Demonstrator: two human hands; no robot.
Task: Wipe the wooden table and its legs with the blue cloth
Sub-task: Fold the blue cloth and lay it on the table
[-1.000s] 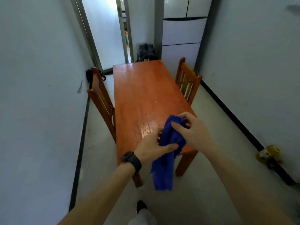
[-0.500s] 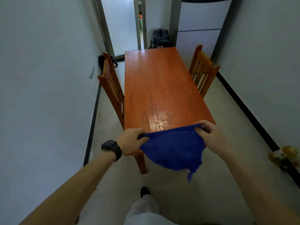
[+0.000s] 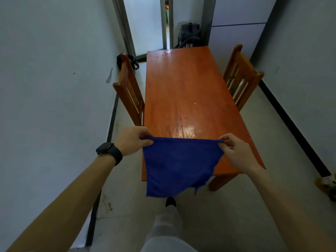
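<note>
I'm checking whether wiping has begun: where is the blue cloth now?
Head view, lower centre: the blue cloth hangs spread between the left hand and right hand, pinched by its top corners, in front of the near end of the wooden table.

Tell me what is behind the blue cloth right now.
The cloth, stretched between the left hand and right hand, covers the near end of the table. The near right leg shows beside its lower edge. The near left leg is hidden behind it.
</note>
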